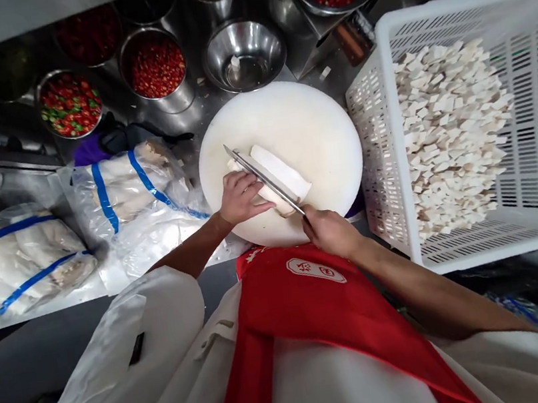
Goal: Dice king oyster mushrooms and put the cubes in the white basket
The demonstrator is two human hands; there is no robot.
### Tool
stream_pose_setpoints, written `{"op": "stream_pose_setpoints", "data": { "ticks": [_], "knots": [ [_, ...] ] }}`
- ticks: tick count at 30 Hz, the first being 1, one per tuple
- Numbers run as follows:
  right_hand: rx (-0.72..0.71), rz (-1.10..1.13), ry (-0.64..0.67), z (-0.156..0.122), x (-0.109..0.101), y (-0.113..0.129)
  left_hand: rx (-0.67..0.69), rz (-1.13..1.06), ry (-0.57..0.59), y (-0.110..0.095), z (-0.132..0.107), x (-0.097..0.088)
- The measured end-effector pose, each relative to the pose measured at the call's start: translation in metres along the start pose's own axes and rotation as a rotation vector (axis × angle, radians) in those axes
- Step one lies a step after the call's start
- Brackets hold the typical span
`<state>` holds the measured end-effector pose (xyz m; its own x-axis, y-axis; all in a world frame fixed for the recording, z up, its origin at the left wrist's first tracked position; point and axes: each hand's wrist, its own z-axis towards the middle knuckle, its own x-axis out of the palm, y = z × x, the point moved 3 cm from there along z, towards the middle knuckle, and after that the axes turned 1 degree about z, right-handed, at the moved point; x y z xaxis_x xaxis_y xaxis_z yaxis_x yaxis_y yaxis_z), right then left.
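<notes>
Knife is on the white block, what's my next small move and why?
Probably press the knife down through the white block: the blade lies along it, your left hand steadies it, and your right hand grips the handle.

Right hand (pixel 330 231) closed around knife (pixel 264 179) handle; blade runs up-left from it, edge down into the white block (pixel 281 173) on the round cutting board (pixel 290 138). Left hand (pixel 240 195) sits just left of the blade, fingers curled, pressing on the block's near end. Block looks like peeled root or similar, hard to tell. White basket (pixel 449 20) well right of right hand, touching board rim, holds white cubes (pixel 451 134). Bagged pale pieces (pixel 130 188) left of left hand. Beyond both hands: steel bowls, one empty (pixel 243 54), one with chopped red chili (pixel 157 68).
</notes>
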<state>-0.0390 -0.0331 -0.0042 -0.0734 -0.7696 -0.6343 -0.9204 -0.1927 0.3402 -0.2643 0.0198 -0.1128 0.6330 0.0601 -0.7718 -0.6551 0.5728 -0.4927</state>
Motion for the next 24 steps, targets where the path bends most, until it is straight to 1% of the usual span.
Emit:
{"op": "stream_pose_setpoints", "data": {
  "ticks": [2, 4, 8, 10, 12, 14, 18, 24],
  "knots": [
    [-0.019, 0.000, -0.042, 0.010, 0.000, 0.003, 0.023, 0.009, 0.002, -0.002, -0.001, -0.005],
    [-0.043, 0.013, -0.059, 0.006, -0.007, 0.006, 0.032, 0.023, 0.022, -0.004, -0.002, -0.009],
    [-0.061, 0.033, -0.142, -0.027, -0.030, 0.008, -0.028, 0.089, 0.040, -0.003, -0.004, -0.011],
    [-0.061, 0.015, -0.194, -0.045, -0.039, 0.008, -0.035, 0.073, 0.030, -0.003, -0.005, -0.010],
    [-0.075, -0.001, -0.213, -0.058, -0.043, 0.008, -0.027, 0.036, 0.009, -0.003, -0.004, -0.009],
    [-0.094, -0.007, -0.196, -0.067, -0.042, 0.009, -0.027, 0.031, -0.008, -0.003, -0.004, -0.009],
    [-0.109, -0.010, -0.131, -0.075, -0.034, 0.013, -0.061, 0.055, 0.022, -0.003, -0.003, -0.008],
    [-0.052, 0.011, -0.063, -0.065, -0.028, 0.015, -0.069, 0.038, 0.037, -0.003, -0.002, -0.006]
  ]
}}
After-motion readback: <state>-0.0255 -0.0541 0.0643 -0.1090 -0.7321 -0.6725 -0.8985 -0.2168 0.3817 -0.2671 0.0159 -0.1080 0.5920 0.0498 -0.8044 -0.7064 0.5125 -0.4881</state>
